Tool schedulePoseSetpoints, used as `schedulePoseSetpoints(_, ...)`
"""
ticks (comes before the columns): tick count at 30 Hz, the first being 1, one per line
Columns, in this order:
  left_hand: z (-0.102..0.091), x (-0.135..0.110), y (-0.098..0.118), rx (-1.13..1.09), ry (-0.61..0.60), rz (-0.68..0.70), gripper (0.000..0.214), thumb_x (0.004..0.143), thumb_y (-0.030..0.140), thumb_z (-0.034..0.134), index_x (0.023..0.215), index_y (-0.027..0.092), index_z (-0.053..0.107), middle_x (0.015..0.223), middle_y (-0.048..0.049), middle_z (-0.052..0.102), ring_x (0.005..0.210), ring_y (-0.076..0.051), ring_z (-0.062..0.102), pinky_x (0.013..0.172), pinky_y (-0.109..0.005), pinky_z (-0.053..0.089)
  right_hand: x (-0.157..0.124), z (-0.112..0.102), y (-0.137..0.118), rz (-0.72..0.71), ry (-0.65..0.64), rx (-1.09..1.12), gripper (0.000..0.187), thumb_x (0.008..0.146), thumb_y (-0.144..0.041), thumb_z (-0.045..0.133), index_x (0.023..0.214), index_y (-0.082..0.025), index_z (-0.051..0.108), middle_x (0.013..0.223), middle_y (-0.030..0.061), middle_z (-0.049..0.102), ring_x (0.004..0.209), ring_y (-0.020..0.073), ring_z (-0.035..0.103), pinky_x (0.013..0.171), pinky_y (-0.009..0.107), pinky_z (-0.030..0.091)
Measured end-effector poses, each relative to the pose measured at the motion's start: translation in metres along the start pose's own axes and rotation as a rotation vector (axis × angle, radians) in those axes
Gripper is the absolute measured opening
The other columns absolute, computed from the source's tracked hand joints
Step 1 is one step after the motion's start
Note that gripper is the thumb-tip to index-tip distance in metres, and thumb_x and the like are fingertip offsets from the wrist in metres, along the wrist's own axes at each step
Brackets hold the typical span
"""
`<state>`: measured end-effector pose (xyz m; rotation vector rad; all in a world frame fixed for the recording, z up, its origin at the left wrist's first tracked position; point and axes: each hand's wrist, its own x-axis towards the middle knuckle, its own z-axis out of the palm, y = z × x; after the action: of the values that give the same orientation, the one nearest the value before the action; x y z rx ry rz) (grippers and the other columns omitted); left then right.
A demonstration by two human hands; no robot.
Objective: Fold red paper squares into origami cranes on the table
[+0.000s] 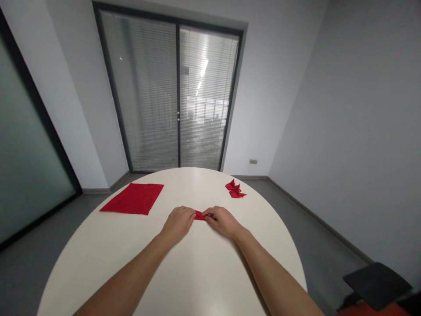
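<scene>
A small folded red paper piece [199,215] lies on the white round table [184,272], near its middle. My left hand [178,223] presses on its left end with fingers curled closed. On its right end rests my right hand [222,220], fingers pinched on the paper. Most of the piece is hidden under both hands. A flat red paper square [133,198] lies to the far left. A finished folded red paper shape [234,189] sits at the far right of the table.
Beyond the table stand glass doors with blinds [176,92] and grey walls. A dark chair seat [376,285] shows at the lower right, off the table. Grey floor surrounds the table.
</scene>
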<state>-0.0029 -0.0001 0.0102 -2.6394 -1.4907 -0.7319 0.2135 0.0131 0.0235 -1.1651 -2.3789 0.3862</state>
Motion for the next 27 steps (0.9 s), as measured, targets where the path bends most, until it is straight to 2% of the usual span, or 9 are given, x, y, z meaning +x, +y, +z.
schedulePoseSetpoints(5,-0.002,0.001,0.002,0.011,-0.008,-0.032,0.022,0.095,0.018,0.049,0.105,0.021,0.069,0.096,-0.0072,0.072,0.093,-0.025,0.064,0.083,-0.037,0.047,0.002,0.009,0.007,-0.023,0.043,0.05,0.032,0.085,-0.008,0.054,0.106,-0.022,0.074,0.102,0.0029,0.075,0.089,0.0175,0.066,0.082,0.027,0.048)
schedulePoseSetpoints(11,-0.001,0.002,0.0,-0.029,-0.029,0.004,0.028,0.092,0.011,0.05,0.104,0.024,0.072,0.099,-0.0052,0.074,0.098,-0.024,0.064,0.087,-0.036,0.048,0.003,0.01,0.008,-0.085,0.014,-0.044,0.035,0.084,-0.005,0.052,0.101,-0.023,0.077,0.102,0.0035,0.074,0.095,0.0174,0.066,0.09,0.028,0.048)
schedulePoseSetpoints(15,0.001,0.001,-0.002,-0.017,-0.04,0.036,0.033,0.088,0.007,0.051,0.106,0.024,0.073,0.108,-0.0048,0.075,0.11,-0.024,0.064,0.099,-0.038,0.046,0.003,0.01,-0.002,-0.116,0.006,-0.139,0.036,0.087,-0.009,0.051,0.11,-0.023,0.075,0.112,0.0054,0.073,0.105,0.0199,0.063,0.094,0.03,0.047)
schedulePoseSetpoints(19,0.005,-0.002,-0.001,0.014,-0.038,0.019,0.04,0.083,0.004,0.049,0.112,0.02,0.072,0.119,-0.007,0.073,0.123,-0.024,0.059,0.109,-0.039,0.041,0.002,0.013,-0.018,-0.172,-0.028,-0.147,0.037,0.096,-0.018,0.044,0.126,-0.02,0.066,0.125,0.0088,0.069,0.115,0.0219,0.06,0.102,0.036,0.044)
schedulePoseSetpoints(21,0.007,-0.004,-0.002,0.009,-0.051,0.018,0.044,0.084,0.006,0.048,0.121,0.017,0.068,0.129,-0.0096,0.068,0.127,-0.024,0.057,0.113,-0.039,0.039,0.0,0.016,-0.023,-0.17,-0.073,-0.151,0.043,0.098,-0.026,0.043,0.137,-0.016,0.056,0.138,0.0136,0.06,0.127,0.0252,0.054,0.111,0.043,0.037)
schedulePoseSetpoints(24,0.012,-0.005,-0.004,-0.029,-0.111,0.028,0.055,0.085,0.01,0.047,0.14,0.013,0.054,0.146,-0.0125,0.054,0.136,-0.023,0.049,0.117,-0.04,0.035,-0.003,0.021,-0.026,-0.078,-0.161,-0.162,0.062,0.101,-0.04,0.038,0.152,-0.006,0.034,0.157,0.0216,0.034,0.147,0.0315,0.029,0.119,0.053,0.021)
schedulePoseSetpoints(27,0.016,-0.005,-0.008,-0.048,-0.167,0.034,0.059,0.087,0.014,0.045,0.147,0.011,0.044,0.153,-0.0144,0.044,0.143,-0.023,0.04,0.12,-0.042,0.03,-0.005,0.022,-0.022,0.041,-0.244,-0.147,0.073,0.101,-0.049,0.033,0.156,-0.003,0.02,0.162,0.0221,0.016,0.152,0.0327,0.013,0.122,0.053,0.012)
